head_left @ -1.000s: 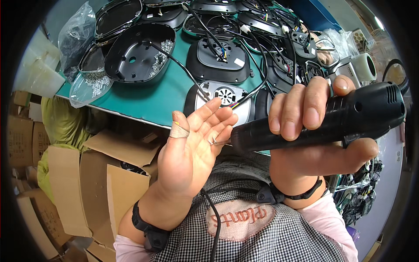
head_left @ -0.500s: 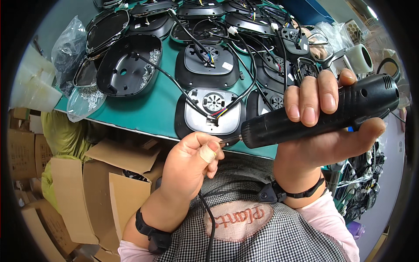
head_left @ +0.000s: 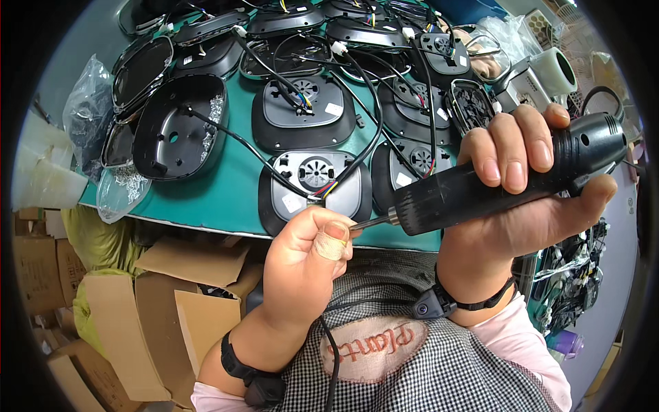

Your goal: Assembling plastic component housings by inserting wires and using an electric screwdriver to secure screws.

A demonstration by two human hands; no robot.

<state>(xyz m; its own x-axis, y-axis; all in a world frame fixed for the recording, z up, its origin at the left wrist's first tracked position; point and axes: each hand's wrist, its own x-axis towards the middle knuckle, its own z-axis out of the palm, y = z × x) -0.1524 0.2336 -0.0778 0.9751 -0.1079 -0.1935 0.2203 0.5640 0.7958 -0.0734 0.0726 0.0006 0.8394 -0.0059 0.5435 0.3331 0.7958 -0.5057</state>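
My right hand (head_left: 498,230) is wrapped around a black electric screwdriver (head_left: 432,199), its body lying nearly level and the bit pointing left. The thumb and index finger of my left hand (head_left: 298,264) pinch the tip of the metal screwdriver bit (head_left: 377,222); any small screw there would be hidden. Tape wraps my left thumb. Just beyond my left hand, a black housing (head_left: 360,196) with a grey plate (head_left: 288,168) lies on the green table (head_left: 199,213). Colored wires and a black cable come out of the plate.
Similar black housings (head_left: 298,134) with cables crowd the table's far side. A black oval shell (head_left: 171,117) holds loose screws, and a clear bag (head_left: 113,192) of screws sits at the table's left edge. Open cardboard boxes (head_left: 123,329) stand lower left. A purple-lidded container (head_left: 568,343) is at right.
The table and its housings have shifted left in the view. The screwdriver has moved slightly right relative to my left fingers, so more of its bit shows. Both hands keep their grips.
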